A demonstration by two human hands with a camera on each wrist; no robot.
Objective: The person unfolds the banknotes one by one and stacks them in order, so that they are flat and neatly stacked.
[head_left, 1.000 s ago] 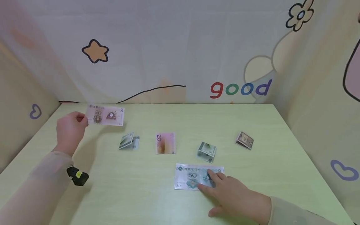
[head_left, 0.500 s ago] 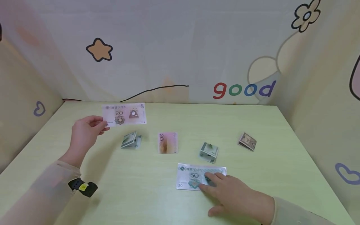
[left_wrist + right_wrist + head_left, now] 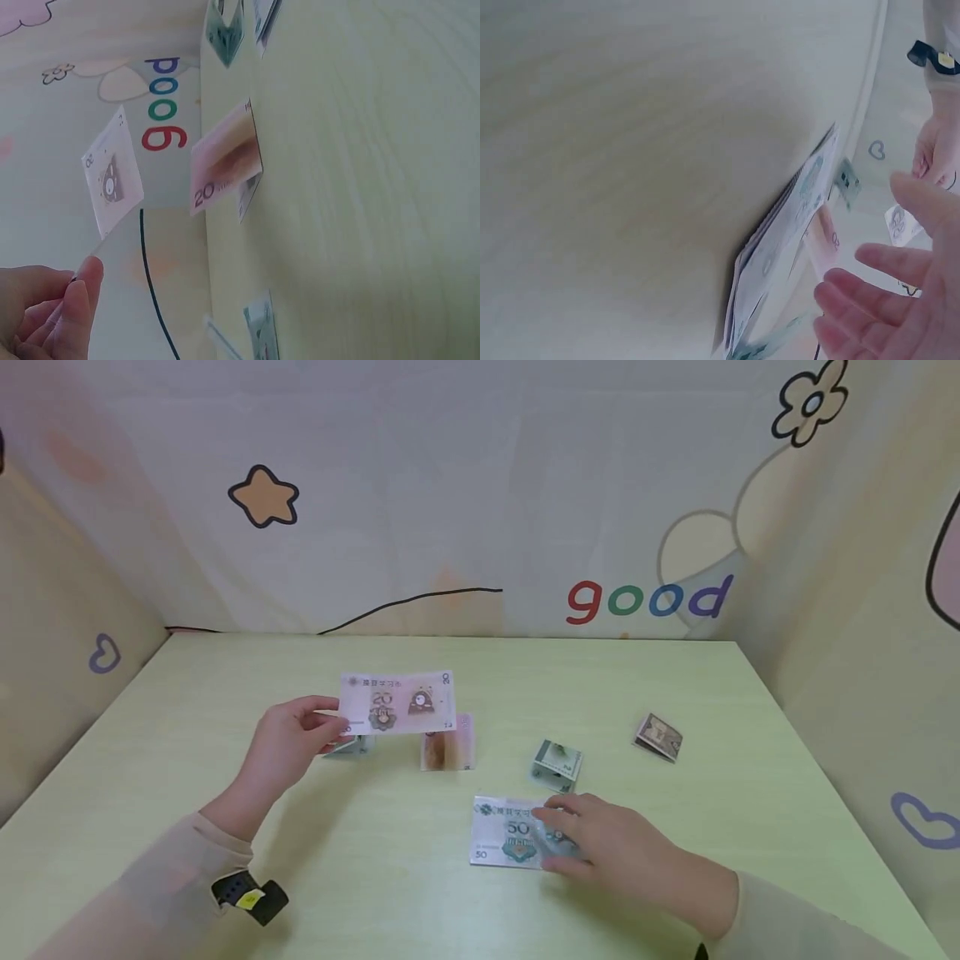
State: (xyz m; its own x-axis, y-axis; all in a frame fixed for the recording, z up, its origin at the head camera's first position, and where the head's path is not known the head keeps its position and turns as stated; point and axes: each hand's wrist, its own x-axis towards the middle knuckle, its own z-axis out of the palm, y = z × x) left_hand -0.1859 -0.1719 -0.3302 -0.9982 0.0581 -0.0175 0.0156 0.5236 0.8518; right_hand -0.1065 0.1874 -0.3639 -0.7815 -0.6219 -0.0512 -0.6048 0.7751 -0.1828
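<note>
My left hand (image 3: pixel 288 743) pinches the left end of a pale pink 20 play banknote (image 3: pixel 397 702), held up flat above the table. In the left wrist view the same pink banknote (image 3: pixel 114 176) stretches away from thumb and fingertips. My right hand (image 3: pixel 622 843) hovers over the right end of a stack of play banknotes with a green 50 (image 3: pixel 498 839) on top. From the right wrist, the stack (image 3: pixel 784 232) shows several layers, and the fingers (image 3: pixel 870 296) are spread above it, holding nothing.
Behind the raised note stand a folded pink 20 note (image 3: pixel 450 752) and a partly hidden folded green note (image 3: pixel 356 747). Another folded green note (image 3: pixel 557 764) stands beyond the stack, and a folded brown note (image 3: pixel 660 737) lies farther right. A printed curtain (image 3: pixel 420 485) closes the table's back.
My left hand has carried the pink banknote rightward and nearer, until it overlaps the folded pink note in view. My right hand's fingers have lifted off the 50 stack and drawn together slightly.
</note>
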